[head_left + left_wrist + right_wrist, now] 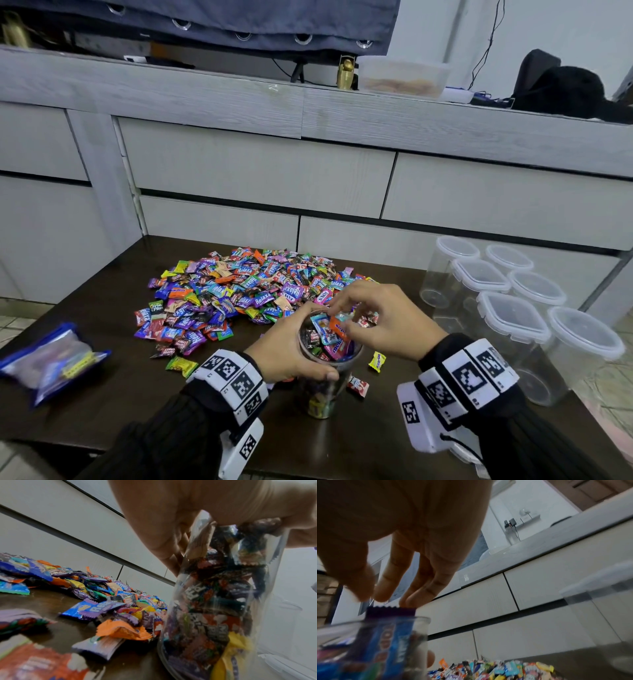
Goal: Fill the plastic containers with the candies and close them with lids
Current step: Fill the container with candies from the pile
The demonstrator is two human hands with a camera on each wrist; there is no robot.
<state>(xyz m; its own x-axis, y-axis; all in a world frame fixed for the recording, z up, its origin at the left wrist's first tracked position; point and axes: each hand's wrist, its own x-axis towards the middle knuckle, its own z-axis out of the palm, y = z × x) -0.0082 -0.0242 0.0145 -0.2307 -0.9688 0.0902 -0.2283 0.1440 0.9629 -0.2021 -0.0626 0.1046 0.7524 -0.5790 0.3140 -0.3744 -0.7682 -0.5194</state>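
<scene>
The dark table (pixel 102 308) is carrying a candy pile (pixel 239 291) just behind the open container (pixel 325 363) (nearly full, no lid on). The left hand (pixel 291 356) is wrapping the container's upper wall. The right hand (pixel 380 318) is hovering over its mouth, fingertips (pixel 382 595) lowered, loosely spread, touching a purple-edged candy (pixel 390 612).

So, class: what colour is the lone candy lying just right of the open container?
Yellow, clearest in the head view.
</scene>
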